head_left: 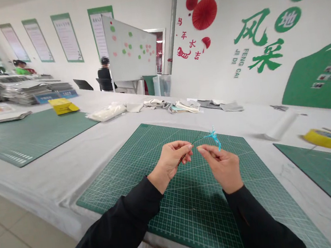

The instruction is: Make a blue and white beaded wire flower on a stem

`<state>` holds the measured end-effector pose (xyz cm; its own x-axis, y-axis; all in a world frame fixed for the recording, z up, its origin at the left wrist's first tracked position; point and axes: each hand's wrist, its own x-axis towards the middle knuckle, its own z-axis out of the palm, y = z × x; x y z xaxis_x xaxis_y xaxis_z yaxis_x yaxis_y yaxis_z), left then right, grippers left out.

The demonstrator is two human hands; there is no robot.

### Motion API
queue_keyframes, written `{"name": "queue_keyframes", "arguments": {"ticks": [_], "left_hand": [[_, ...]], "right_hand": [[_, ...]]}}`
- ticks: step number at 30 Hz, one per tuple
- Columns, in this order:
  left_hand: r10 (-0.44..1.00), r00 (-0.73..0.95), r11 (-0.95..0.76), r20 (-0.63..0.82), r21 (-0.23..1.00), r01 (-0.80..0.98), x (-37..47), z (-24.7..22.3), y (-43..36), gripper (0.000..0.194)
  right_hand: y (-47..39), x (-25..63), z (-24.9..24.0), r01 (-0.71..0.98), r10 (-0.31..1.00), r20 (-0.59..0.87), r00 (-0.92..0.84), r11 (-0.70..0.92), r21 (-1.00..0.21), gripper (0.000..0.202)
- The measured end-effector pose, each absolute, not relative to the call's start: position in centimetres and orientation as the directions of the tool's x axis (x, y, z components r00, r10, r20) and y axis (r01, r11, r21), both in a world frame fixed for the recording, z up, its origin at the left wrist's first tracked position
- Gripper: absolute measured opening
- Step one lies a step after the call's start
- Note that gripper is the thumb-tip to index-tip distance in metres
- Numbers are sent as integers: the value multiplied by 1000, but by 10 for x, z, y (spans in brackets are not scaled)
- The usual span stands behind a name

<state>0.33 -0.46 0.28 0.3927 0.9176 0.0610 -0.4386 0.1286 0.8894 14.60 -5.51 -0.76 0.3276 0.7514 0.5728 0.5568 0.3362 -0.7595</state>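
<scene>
The left hand (172, 159) has its thumb and fingers clamped on a thin dark stem (197, 139), which runs out toward a small bright-blue ornament (213, 134) with pale bead-like dots. That ornament sits in the air just beyond the right hand (224, 168), above the far part of a green gridded cutting mat (193, 218). The right thumb and index finger are pinched together close to the left fingertips; whether they grip a fine strand, I cannot tell. Both wrists come out of black sleeves (120, 223).

The mat lies on a white-covered worktop (85, 163), between a left-hand mat (38, 132) and a right-hand mat (327, 176). Past its far edge are a plastic-wrapped white package (107, 112) and a row of fabric pieces (187, 105). A yellow folded card (62, 106) stands on the left-hand mat.
</scene>
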Motion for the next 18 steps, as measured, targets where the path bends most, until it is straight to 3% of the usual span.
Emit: {"name": "queue_keyframes", "arguments": {"ticks": [9,18], "left_hand": [[887,452,172,92,844,-508,1,8,-8,24],[842,522,237,135,776,-584,-2,17,-17,18]], "right_hand": [[-65,139,3,685,636,728,254,413,-600,18],[-75,135,16,629,635,713,297,431,-647,15]]}}
